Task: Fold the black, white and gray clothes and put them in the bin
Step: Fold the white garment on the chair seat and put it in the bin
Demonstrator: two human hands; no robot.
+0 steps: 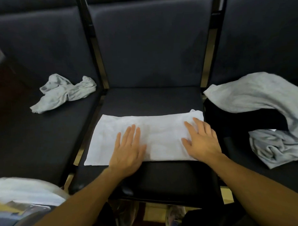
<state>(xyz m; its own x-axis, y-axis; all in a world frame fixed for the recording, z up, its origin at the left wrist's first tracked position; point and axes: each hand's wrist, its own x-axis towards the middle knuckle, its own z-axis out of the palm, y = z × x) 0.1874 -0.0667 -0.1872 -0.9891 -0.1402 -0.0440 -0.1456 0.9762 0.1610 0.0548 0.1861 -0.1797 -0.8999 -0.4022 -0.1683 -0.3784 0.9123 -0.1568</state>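
White garment (144,138): lies part-folded as a flat band on the middle seat (151,99). Left hand (127,152) and right hand (200,139): fingers straight, pressing flat, gripping nothing. Advice: smooth outward, square the edges before the next fold. Bin: not identifiable.

3 dark padded chairs (147,52) w/ metal frames (98,52)

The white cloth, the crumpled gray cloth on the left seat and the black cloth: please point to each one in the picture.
white cloth (125,123): head view, bare upper left part.
crumpled gray cloth (64,93): head view, middle of the bunch.
black cloth (233,121): head view, part below the large gray garment.
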